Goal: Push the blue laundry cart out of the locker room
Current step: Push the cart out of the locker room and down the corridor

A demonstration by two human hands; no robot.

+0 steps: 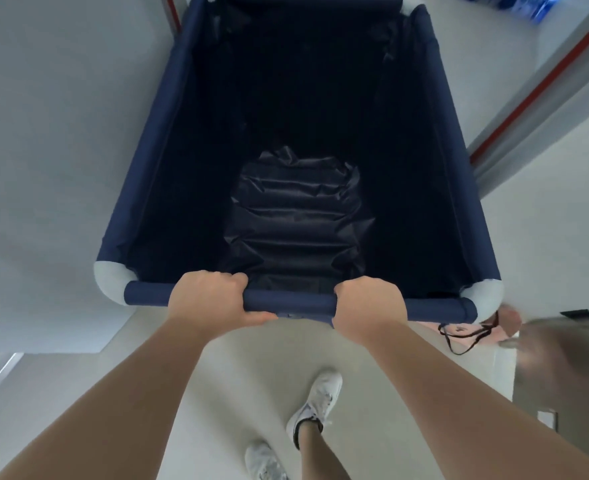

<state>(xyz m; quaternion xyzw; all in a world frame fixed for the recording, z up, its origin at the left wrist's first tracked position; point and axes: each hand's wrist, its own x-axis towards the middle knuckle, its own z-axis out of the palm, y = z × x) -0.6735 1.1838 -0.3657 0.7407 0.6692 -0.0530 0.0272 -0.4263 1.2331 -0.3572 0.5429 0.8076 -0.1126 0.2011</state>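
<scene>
The blue laundry cart (161, 140) fills the upper middle of the head view, a deep navy fabric bin with white corner joints. Its inside is dark and holds only crumpled dark lining at the bottom. My left hand (210, 299) is wrapped around the near top rail, left of its middle. My right hand (369, 306) grips the same rail a little to the right. Both arms stretch forward to the rail. My feet in white sneakers (315, 407) stand on the pale floor behind the cart.
A white wall (61, 150) runs close along the cart's left side. On the right a door frame with a red strip (528, 98) angles past the cart's far corner. A pinkish bag with a black cord (473, 332) lies by the near right corner. A blurred grey door edge (563, 368) stands at the right.
</scene>
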